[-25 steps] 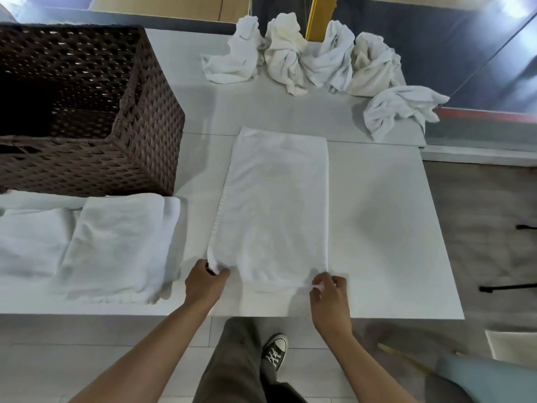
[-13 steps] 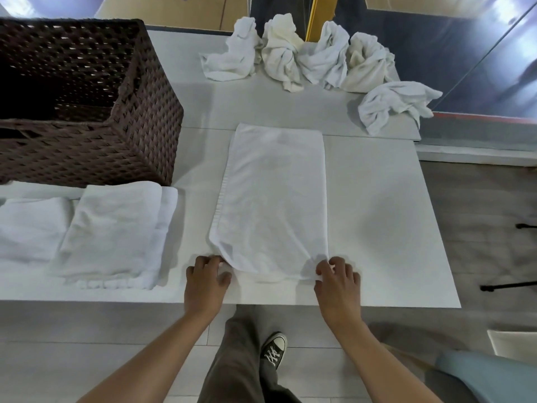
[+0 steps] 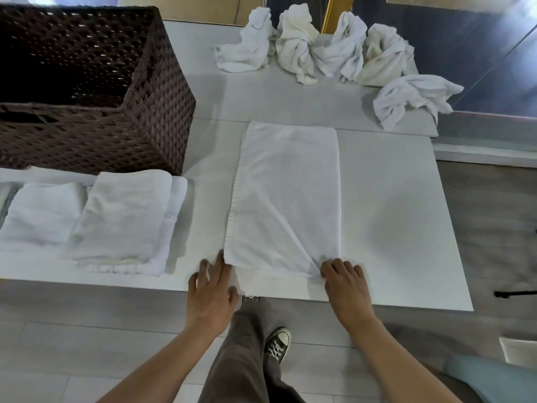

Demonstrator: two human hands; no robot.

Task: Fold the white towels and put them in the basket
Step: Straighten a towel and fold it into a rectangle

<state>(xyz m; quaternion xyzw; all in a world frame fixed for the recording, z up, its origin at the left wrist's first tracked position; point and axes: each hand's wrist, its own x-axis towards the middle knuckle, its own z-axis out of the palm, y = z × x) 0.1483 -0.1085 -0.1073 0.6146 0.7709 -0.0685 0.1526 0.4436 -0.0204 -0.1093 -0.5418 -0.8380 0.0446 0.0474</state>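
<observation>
A white towel, folded into a long strip, lies flat on the white table, its short end at the near edge. My left hand rests on the table with fingers spread and straight, its fingertips touching the towel's near-left corner. My right hand has its fingers curled on the near-right corner, and a diagonal crease runs up the cloth from there. The dark brown wicker basket stands at the far left; what I can see of its inside is dark.
Two piles of folded white towels lie in front of the basket. Several crumpled white towels sit along the table's far edge, one more at the right. My leg and shoe stand on the floor below the table edge.
Both hands held the towel's near corners slightly raised; the end now lies on the table. My left hand has let go and spread flat. A diagonal crease has appeared by my right hand.
</observation>
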